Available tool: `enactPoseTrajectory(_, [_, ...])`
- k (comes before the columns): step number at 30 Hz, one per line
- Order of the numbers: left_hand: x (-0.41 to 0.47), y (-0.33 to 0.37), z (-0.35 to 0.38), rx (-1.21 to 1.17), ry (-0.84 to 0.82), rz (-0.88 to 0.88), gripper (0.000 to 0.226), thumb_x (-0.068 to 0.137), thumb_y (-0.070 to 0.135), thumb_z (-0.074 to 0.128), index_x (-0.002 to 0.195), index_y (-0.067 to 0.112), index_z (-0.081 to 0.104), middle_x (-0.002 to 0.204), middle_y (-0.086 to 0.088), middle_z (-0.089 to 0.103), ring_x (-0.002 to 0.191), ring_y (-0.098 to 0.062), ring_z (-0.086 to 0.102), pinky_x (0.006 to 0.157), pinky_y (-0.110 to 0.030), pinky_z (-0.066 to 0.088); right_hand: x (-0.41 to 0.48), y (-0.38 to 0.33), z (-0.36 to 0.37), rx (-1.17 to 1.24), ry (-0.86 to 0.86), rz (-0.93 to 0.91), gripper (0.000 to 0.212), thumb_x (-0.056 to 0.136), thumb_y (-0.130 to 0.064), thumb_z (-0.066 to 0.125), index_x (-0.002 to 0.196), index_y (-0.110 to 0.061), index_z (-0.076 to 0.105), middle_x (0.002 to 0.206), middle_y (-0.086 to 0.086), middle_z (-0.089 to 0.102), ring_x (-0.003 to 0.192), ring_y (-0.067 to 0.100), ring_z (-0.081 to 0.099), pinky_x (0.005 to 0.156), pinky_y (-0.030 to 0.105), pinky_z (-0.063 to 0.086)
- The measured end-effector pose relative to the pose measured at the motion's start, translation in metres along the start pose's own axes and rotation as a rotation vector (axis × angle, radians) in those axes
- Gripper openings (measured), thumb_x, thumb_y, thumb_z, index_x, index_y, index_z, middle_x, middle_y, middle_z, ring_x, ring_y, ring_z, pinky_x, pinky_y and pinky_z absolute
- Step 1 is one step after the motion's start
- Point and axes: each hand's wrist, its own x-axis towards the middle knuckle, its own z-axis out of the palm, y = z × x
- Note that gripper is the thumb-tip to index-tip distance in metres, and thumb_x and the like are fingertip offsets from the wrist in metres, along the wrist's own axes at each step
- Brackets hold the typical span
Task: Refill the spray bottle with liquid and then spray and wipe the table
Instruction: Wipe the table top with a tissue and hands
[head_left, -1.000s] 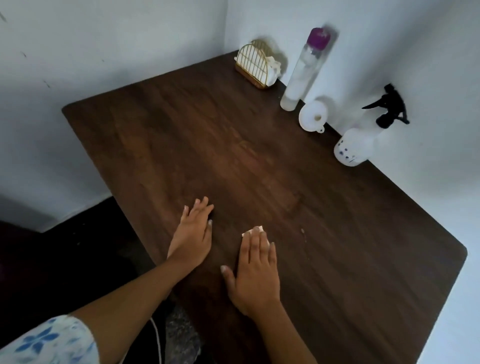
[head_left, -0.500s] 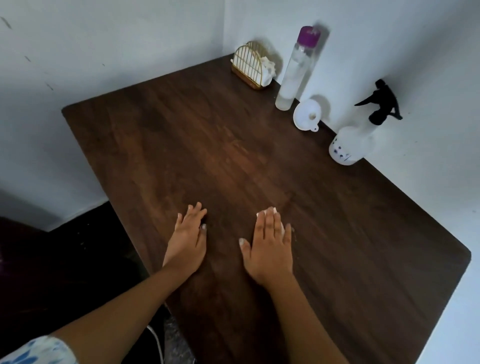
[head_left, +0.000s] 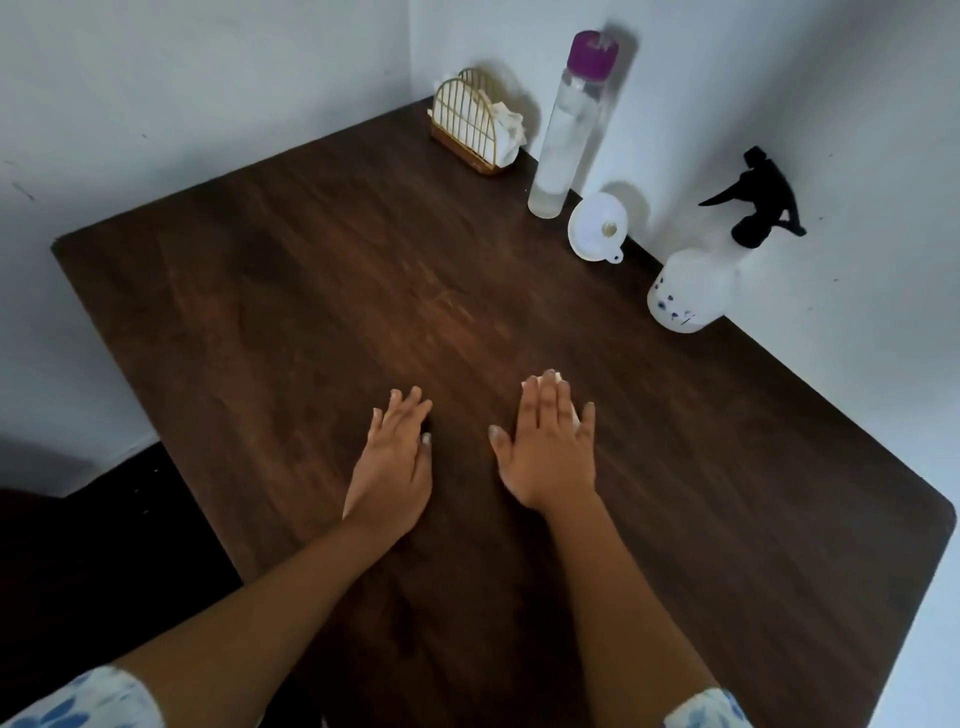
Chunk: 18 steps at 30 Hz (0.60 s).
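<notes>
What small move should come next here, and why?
Probably sweep the right hand sideways across the table: it presses a white tissue flat on the wood, the left hand rests flat beside it, and the spray bottle stands by the wall.

Most of the white cloth (head_left: 552, 374) lay hidden under the right hand (head_left: 550, 457) at lower centre. Only a sliver showed past the fingertips and another beside the little finger, so its shape could not be told. The table (head_left: 260, 312) ran off the bottom edge, as did the left sleeve (head_left: 78, 699) and right sleeve (head_left: 706, 709) in the lower corners. At right, the blue print on the spray bottle (head_left: 685, 291) was too small to make out, and its liquid level unclear. At upper centre, the wire holder (head_left: 470, 127) partly screened its white paper (head_left: 506, 122).
</notes>
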Motion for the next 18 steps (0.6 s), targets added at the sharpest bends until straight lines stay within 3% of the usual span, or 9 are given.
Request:
enactPoseTrajectory(4, [0.012,0.004,0.008,-0.005,-0.018,0.03,0.043,0.096,0.016,0.032,0.138,0.009,0.037,0.15,-0.004,0.03,0.138,-0.006,0.006,0.113,-0.021,0.0,-0.035,-0.013,0.007,0.064,-0.002,0.069,0.077,0.094,-0.055,0.02,0.144,-0.009,-0.017,0.153,0.015,-0.024,0.14,0.029,-0.024,0.113,0.049,-0.012])
enactPoseTrajectory(8, [0.022,0.006,0.017,0.082,-0.074,0.045,0.054,0.09,0.028,0.02,0.138,0.01,0.037,0.15,-0.005,0.03,0.139,-0.007,0.008,0.113,-0.022,0.0,-0.023,-0.046,0.011,0.079,-0.035,-0.136,0.076,0.095,-0.05,0.024,0.143,-0.012,-0.02,0.149,0.011,-0.033,0.136,0.025,-0.034,0.113,0.046,-0.017])
enactPoseTrajectory(11, [0.031,0.006,0.018,0.135,-0.096,0.04,0.054,0.089,0.024,0.022,0.139,0.009,0.036,0.151,-0.007,0.029,0.142,-0.014,0.012,0.114,-0.026,-0.001,0.028,-0.034,0.0,0.044,-0.014,-0.238,0.07,0.097,-0.047,0.024,0.147,-0.014,-0.011,0.155,0.011,-0.023,0.14,0.024,-0.027,0.115,0.052,-0.009])
enactPoseTrajectory(15, [0.037,0.008,0.018,0.263,-0.148,0.085,0.051,0.093,0.021,0.025,0.142,0.011,0.028,0.154,-0.003,0.022,0.143,-0.014,0.008,0.115,-0.028,-0.003,0.074,0.013,-0.023,0.068,-0.018,-0.03,0.073,0.095,-0.055,0.021,0.148,-0.014,-0.009,0.156,0.012,-0.018,0.143,0.027,-0.019,0.113,0.054,-0.007])
enactPoseTrajectory(18, [0.036,0.01,0.021,0.389,-0.176,0.091,0.05,0.095,0.02,0.031,0.144,0.011,0.024,0.155,-0.004,0.016,0.144,-0.017,0.006,0.115,-0.031,-0.002,0.041,0.044,-0.02,0.095,0.007,0.142,0.075,0.095,-0.055,0.02,0.148,-0.013,-0.011,0.156,0.013,-0.018,0.143,0.028,-0.018,0.114,0.053,-0.006])
